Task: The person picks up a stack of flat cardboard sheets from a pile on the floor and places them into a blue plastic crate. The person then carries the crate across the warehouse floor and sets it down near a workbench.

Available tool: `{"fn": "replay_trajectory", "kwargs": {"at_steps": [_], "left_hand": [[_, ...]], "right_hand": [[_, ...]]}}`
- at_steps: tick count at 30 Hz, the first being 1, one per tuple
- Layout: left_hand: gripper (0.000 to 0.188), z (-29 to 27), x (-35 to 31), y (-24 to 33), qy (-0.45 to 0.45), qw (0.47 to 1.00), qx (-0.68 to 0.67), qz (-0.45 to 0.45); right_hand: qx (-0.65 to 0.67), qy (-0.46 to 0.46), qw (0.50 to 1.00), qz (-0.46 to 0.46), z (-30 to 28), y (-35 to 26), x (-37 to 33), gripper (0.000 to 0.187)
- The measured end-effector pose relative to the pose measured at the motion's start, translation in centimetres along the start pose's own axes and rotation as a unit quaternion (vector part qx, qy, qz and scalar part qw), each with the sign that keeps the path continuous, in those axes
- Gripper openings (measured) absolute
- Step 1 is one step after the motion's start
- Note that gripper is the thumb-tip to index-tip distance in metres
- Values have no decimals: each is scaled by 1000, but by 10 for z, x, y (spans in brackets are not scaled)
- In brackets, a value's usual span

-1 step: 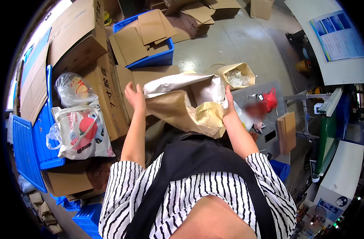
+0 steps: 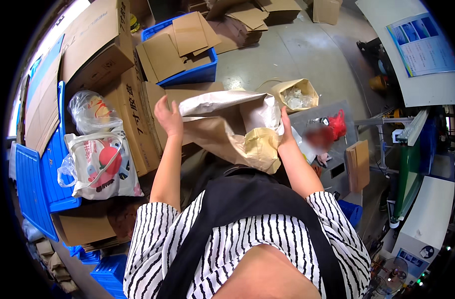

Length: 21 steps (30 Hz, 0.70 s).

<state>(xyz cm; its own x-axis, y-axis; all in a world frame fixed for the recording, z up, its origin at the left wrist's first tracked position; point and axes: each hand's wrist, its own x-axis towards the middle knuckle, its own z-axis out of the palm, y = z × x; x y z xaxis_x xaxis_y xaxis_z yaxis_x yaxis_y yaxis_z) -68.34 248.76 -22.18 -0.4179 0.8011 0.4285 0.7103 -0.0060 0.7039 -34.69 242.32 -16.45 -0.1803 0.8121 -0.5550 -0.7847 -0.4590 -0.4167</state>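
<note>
A large tan paper sack (image 2: 215, 137) with a white woven inner face stands in front of me, its wide mouth gaping upward. At the sack's left corner is my left hand (image 2: 169, 118), fingers raised and apart, with its edge close to the rim; whether it touches I cannot tell. My right hand (image 2: 286, 133) lies along the sack's right side with its fingers stretched out; its thumb is hard to see. A yellowish flap (image 2: 262, 147) folds over the near right part of the rim. Just beyond the right hand, a smaller tan paper bag (image 2: 297, 95) holds clear plastic scraps.
Large cardboard boxes (image 2: 95, 45) and a printed cloth bag (image 2: 105, 167) stand at left. Beyond the sack is a blue crate (image 2: 192, 74) of flat cardboard. To the right lie a red plastic bag (image 2: 338, 124) and a stack of cardboard sheets (image 2: 358, 164).
My left hand has lifted slightly and its fingers have spread a little more. The sack's near rim has shifted slightly. My right hand has barely moved.
</note>
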Motion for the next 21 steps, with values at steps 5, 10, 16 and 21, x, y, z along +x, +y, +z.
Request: {"fn": "replay_trajectory", "kwargs": {"at_steps": [5,10,16,21], "left_hand": [[27,-10,-10,130,-479,833,-166,222],[75,5,-67,125,-734,638,-223,-69],[118,13,-110,120,-664,735,-128,49],[70,18,-113,124,-638,759,-14,129]], "right_hand": [[-2,-7,1000,22,20,6,17,65],[-8,144,989,-46,34,-1,26,68],[74,166,966,-185,23,1,55,66],[142,188,945,-229,-15,-5,82,62]]}}
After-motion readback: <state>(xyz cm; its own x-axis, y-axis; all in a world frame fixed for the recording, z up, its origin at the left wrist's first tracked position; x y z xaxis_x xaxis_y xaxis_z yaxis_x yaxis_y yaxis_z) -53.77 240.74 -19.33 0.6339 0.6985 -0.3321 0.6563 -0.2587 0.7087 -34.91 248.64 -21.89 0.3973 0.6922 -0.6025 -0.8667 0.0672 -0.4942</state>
